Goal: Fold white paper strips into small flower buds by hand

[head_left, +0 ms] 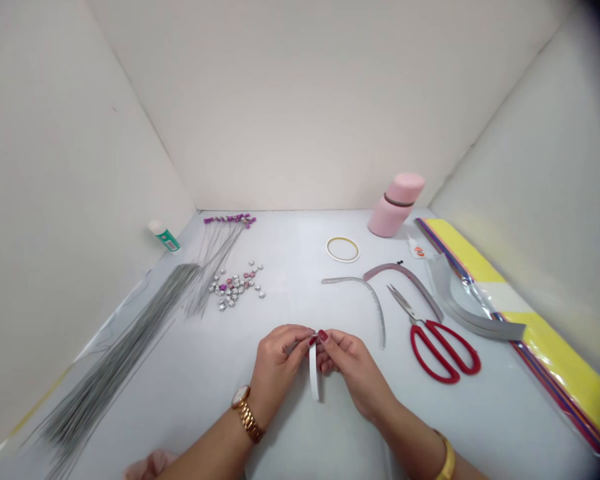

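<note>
A narrow white paper strip hangs down between my two hands at the near middle of the table. My left hand pinches its upper end between thumb and fingers. From the other side my right hand closes on the same end, thumb and fingertips pressed to it. The fold or knot at the top is mostly hidden by my fingertips. Beyond my hands to the left lies a loose pile of small folded stars, mostly silver with some pink and purple.
Left lie a bundle of grey wires, purple-tipped stems and a glue stick. To the right are red scissors, curved paper strips, grey strips, yellow sheets, a tape roll and a pink bottle.
</note>
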